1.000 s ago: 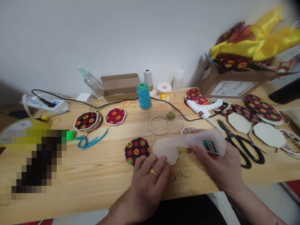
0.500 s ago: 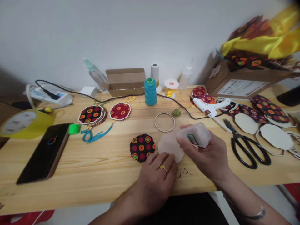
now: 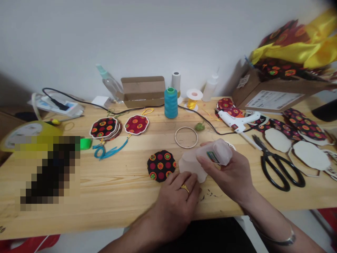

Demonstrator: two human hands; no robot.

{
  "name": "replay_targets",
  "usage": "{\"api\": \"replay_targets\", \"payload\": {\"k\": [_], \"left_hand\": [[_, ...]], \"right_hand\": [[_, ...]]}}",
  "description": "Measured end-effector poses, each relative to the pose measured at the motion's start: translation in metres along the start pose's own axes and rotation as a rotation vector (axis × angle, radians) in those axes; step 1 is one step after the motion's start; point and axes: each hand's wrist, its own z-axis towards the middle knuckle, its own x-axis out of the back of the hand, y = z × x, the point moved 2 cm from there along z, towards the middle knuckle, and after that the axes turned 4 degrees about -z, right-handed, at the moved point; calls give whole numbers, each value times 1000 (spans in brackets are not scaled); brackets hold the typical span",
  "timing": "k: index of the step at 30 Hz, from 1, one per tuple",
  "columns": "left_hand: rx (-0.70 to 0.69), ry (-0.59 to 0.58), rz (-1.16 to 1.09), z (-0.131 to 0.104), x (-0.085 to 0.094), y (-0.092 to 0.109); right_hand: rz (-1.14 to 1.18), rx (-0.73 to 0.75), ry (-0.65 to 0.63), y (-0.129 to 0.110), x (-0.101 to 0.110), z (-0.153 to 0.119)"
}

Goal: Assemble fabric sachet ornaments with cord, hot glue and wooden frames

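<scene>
In my right hand point(image 3: 231, 174) is a translucent plastic squeeze bottle point(image 3: 223, 151) with a green label. The bottle is tipped, its base toward me; its nozzle is hidden. Beneath it a pale scalloped piece point(image 3: 191, 162) lies flat on the table. The bent fingers of my left hand point(image 3: 179, 195), which wears a gold ring, hold down that piece's near edge. Just left of it lies a black scalloped piece point(image 3: 161, 166) with a bright flower pattern. A thin wooden ring point(image 3: 186, 137) rests beyond the two pieces.
Large black-handled scissors point(image 3: 280, 167) and a white glue gun point(image 3: 238, 121) lie to the right, near pale blanks point(image 3: 312, 155). At the back stands a teal thread cone point(image 3: 171, 103). A stack of patterned pieces point(image 3: 105, 128) sits left. A cardboard box point(image 3: 268, 95) holds fabric at back right.
The bottle and my right hand have shifted slightly left relative to the pale piece. My left hand stays on that piece. The whole view has moved a little.
</scene>
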Motion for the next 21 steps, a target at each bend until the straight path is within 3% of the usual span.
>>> {"api": "replay_targets", "payload": {"k": [10,21], "left_hand": [[9,-4,7,-1,0,0],[18,-10,3,-4,-3,0]], "right_hand": [[-28,5,-6,-2,1,1],[74,-124,18,6,2,1]]}}
